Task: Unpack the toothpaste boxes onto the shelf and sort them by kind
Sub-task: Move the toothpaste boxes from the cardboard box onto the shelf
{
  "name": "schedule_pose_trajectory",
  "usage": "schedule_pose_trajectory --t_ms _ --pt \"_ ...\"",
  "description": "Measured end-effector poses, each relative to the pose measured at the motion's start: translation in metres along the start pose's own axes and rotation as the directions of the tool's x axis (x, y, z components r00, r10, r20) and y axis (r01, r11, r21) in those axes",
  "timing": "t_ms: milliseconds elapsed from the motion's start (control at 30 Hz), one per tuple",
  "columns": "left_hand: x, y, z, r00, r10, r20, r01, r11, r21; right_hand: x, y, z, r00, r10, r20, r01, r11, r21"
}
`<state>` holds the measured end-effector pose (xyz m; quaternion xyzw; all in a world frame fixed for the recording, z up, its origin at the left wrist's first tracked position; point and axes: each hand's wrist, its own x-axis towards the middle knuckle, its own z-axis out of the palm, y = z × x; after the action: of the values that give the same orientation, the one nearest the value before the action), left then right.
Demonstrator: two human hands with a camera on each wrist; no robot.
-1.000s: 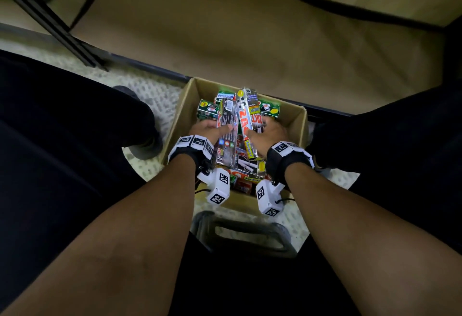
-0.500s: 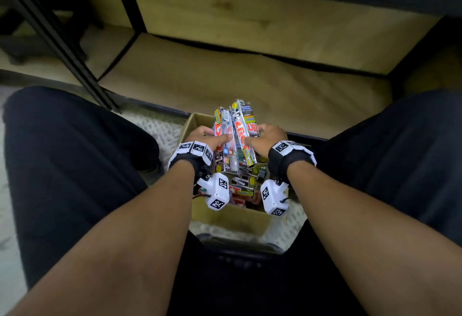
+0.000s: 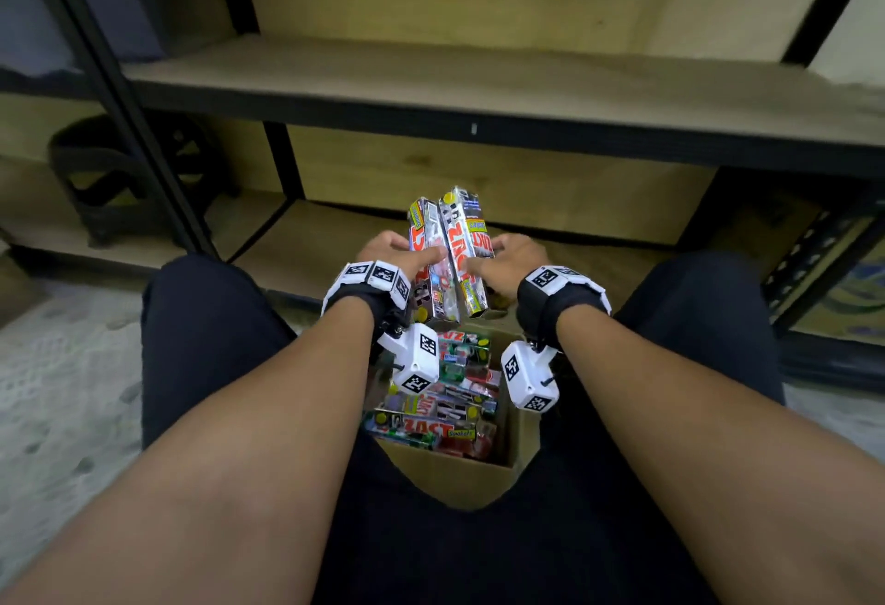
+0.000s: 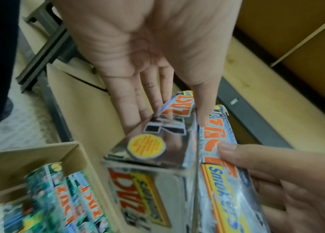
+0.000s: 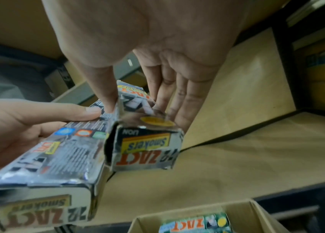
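Two silver "Zact Smokers" toothpaste boxes are held side by side, touching, above the open cardboard carton [image 3: 455, 480]. My left hand [image 3: 407, 250] grips the left silver box [image 3: 428, 278], thumb on top and fingers underneath [image 4: 129, 110]. My right hand [image 3: 498, 252] grips the right silver box [image 3: 467, 245] the same way, as the right wrist view shows [image 5: 147, 145]. Several more toothpaste boxes [image 3: 431, 417], green, red and silver, lie jumbled in the carton between my knees.
A black-framed rack with wooden boards stands in front: a middle shelf [image 3: 431, 77] and a bottom shelf [image 3: 325, 230] just beyond the held boxes. A dark round object [image 3: 124, 173] sits in the left bay. My legs flank the carton on a pale patterned floor [image 3: 57, 389].
Both hands have lifted the two silver boxes up out of the carton and forward toward the rack. The head view has tilted up, bringing the middle shelf into sight.
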<state>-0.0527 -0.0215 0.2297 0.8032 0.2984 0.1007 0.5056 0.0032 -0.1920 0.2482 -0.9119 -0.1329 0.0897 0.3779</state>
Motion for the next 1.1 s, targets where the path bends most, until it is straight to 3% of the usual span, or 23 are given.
schedule_pose_trajectory --t_ms 233,467,833,1100 --pt "-0.01 0.084 -0.025 0.974 0.205 -0.093 -0.207 0.978 -0.021 -0.002 -0.053 -0.062 0.986 -0.108 -0.126 0.11 0.994 0.01" --pt "0.003 0.163 -0.046 0.923 0.363 -0.129 -0.326 0.915 0.239 0.021 -0.098 -0.116 0.953 -0.209 -0.217 0.201 0.978 -0.059" --pt "0.083 0.239 -0.051 0.884 0.466 -0.03 -0.356 0.715 0.602 0.103 -0.13 -0.164 0.929 -0.199 -0.311 0.119 0.959 -0.257" --pt "0.142 0.251 -0.041 0.836 0.546 0.06 -0.47 0.654 0.593 0.158 -0.128 -0.175 0.925 -0.257 -0.281 0.124 0.901 -0.417"
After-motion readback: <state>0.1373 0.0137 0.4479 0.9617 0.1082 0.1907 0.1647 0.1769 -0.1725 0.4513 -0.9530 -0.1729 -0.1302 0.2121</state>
